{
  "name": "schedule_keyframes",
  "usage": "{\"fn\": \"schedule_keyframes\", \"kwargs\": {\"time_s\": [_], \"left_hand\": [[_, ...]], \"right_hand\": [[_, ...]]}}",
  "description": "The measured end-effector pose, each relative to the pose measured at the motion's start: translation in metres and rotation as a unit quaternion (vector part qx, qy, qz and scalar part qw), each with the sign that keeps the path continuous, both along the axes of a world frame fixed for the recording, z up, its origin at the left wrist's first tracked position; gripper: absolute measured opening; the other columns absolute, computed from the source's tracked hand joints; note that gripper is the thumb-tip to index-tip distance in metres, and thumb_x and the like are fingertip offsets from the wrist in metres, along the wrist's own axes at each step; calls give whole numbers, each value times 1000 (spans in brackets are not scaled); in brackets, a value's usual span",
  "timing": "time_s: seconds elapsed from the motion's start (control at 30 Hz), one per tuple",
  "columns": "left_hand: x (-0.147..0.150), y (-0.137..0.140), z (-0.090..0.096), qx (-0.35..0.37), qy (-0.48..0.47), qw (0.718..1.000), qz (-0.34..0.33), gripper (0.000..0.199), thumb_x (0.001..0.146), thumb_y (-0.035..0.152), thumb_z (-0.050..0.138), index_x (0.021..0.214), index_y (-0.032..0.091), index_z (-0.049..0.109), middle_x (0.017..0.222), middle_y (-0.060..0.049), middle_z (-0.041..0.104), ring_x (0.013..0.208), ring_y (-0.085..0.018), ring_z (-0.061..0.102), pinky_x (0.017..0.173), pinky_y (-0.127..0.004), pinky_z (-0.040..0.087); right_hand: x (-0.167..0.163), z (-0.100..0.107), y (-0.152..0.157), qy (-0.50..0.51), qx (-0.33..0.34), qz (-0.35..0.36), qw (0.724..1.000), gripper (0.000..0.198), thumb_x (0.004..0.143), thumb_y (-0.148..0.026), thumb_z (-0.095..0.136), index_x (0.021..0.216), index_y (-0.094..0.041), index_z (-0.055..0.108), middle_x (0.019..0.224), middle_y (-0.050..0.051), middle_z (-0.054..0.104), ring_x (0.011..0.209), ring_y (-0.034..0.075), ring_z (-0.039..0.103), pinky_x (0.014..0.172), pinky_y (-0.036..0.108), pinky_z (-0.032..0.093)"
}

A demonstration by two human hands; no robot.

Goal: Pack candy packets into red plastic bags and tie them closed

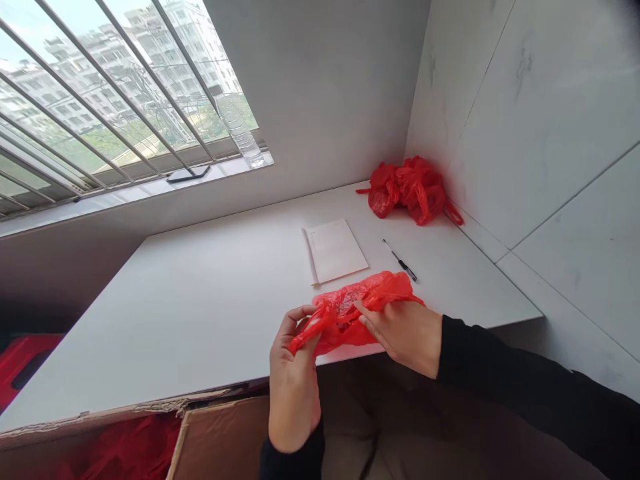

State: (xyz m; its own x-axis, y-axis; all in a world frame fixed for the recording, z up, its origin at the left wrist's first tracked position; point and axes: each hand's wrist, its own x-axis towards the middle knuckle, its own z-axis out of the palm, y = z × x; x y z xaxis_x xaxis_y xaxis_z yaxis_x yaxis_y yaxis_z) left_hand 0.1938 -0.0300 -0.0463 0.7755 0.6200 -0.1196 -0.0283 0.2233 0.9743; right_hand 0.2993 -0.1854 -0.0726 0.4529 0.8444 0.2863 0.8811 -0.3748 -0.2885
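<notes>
A thin red plastic bag (360, 293) lies crumpled at the front edge of the white table. My left hand (295, 363) pinches a gathered end of the bag between thumb and fingers. On the other side, my right hand (400, 333) is at the bag's opening, its index finger pointing into the folds. Its other fingers are partly hidden by the film, so I cannot make out whether they grip it. A notebook (337, 250) with a few marks on its page and a black pen (400, 260) lie just beyond the bag.
Several bunched red plastic bags (413, 190) sit in the far right corner against the wall. Below the table's front left edge stands a cardboard box (220, 440) holding red plastic (125, 447). A clear bottle (245, 137) leans by the barred window on the sill.
</notes>
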Motion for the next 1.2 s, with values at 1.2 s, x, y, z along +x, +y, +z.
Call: {"fn": "schedule_keyframes", "kwargs": {"time_s": [1.2], "left_hand": [[-29, -20, 7, 282, 59, 958, 12, 29, 93, 38, 65, 120, 27, 72, 94, -2, 73, 90, -17, 68, 81, -21, 55]], "right_hand": [[19, 16, 50, -8, -231, -73, 970, 35, 87, -2, 49, 118, -12, 63, 103, 15, 73, 89, 28, 70, 74, 35, 52]]}}
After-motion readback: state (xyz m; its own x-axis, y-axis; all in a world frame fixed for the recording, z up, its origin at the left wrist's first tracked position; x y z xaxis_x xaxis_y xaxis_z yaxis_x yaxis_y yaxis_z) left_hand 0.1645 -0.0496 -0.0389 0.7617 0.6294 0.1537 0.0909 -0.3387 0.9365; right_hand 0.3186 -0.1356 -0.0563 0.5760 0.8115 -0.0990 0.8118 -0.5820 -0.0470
